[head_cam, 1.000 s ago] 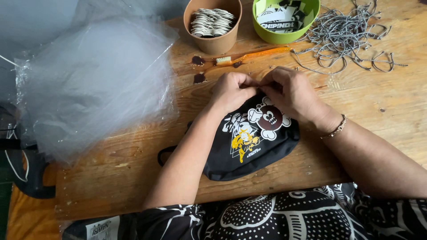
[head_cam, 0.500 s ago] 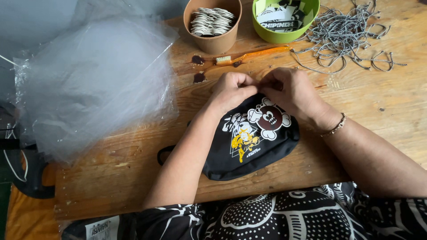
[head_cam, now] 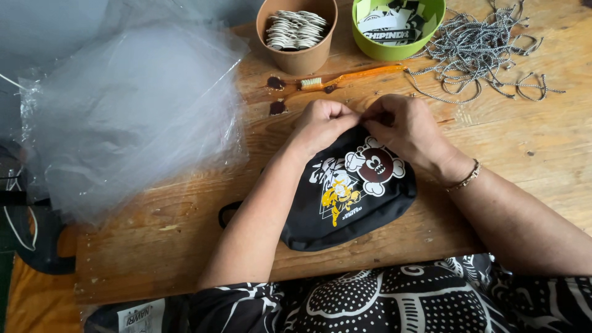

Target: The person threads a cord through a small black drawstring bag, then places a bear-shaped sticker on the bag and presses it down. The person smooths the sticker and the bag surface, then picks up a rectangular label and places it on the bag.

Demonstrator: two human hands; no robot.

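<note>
Both hands met at the top edge of a black fabric pouch printed with white, yellow and dark red cartoon figures (head_cam: pixel 351 191), which lay flat near the front edge of the worn wooden desk (head_cam: pixel 154 259). Left hand (head_cam: pixel 324 123) was curled with fingertips pressed together, pinching the pouch's upper rim; right hand (head_cam: pixel 404 126), with a thin beaded bracelet (head_cam: pixel 465 179) at its wrist, pinched the same rim just beside it, so the fingertips of the two touched. What they gripped between them was hidden. Against the frames half a second and a second before, nothing had shifted: pouch, hands and arms sat in the same places, which suggests slow, fine work at that one spot rather than a finished step. Toward the left edge lay a heap of clear crinkled plastic bags (head_cam: pixel 129 111). Beyond the hands an orange-handled toothbrush (head_cam: pixel 351 77) rested on the wood. At the far edge stood a brown round cup of small white discs (head_cam: pixel 299 34), a green bowl of printed cards (head_cam: pixel 398 28), and, toward the far right corner, a tangle of grey speckled cords (head_cam: pixel 487 52).
</note>
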